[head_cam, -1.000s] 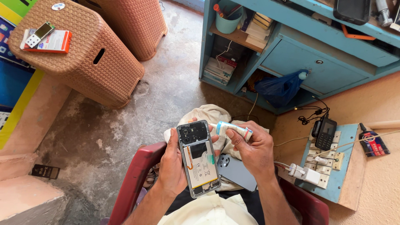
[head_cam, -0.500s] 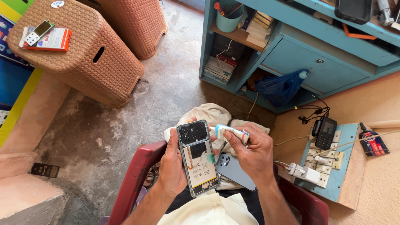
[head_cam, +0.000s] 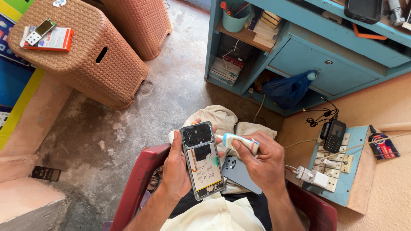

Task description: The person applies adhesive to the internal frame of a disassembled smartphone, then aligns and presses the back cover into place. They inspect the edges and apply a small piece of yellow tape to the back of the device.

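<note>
My left hand (head_cam: 177,167) grips an opened smartphone (head_cam: 202,159), back side up, its battery and circuit board showing. My right hand (head_cam: 262,161) squeezes a small white and blue glue tube (head_cam: 236,140), its nozzle at the phone's right edge near the top. The phone's blue back cover (head_cam: 242,172) lies on my lap under the right hand. A beige cloth (head_cam: 222,121) sits beyond both hands.
Red chair arms (head_cam: 138,185) flank my lap. Two woven plastic stools (head_cam: 87,64) stand at the left on the concrete floor. A blue cabinet (head_cam: 325,60) with books and a blue bag (head_cam: 287,89) is ahead. A switchboard (head_cam: 338,167) with a small keypad phone (head_cam: 334,136) and chargers hangs right.
The right hand with the tube has shifted slightly along the phone's upper right edge. The left hand holds the phone almost still.
</note>
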